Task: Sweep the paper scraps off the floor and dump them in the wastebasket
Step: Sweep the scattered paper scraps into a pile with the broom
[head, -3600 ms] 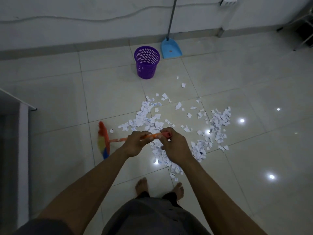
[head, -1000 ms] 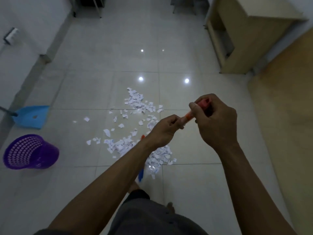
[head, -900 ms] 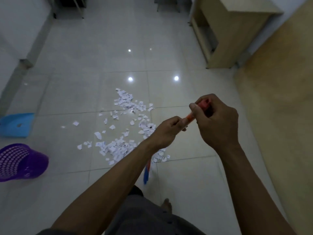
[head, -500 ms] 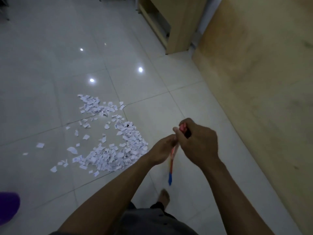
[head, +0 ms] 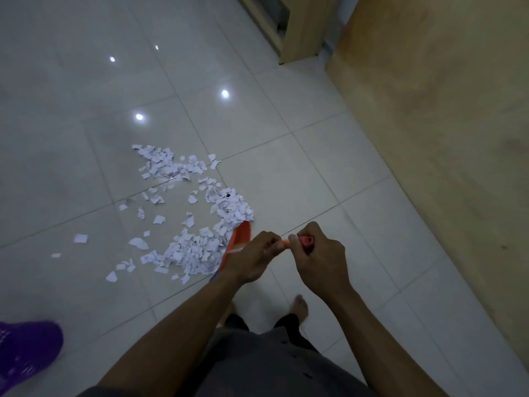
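Left hand (head: 252, 260) and right hand (head: 318, 260) grip the broom (head: 241, 235); paper scraps (head: 194, 252) litter glossy tiled floor (head: 315, 173).

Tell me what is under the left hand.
Below the left hand, the orange broom head pokes out against the paper scraps. The hand covers most of the handle and where it joins the head; only a short orange stretch shows toward the right hand.
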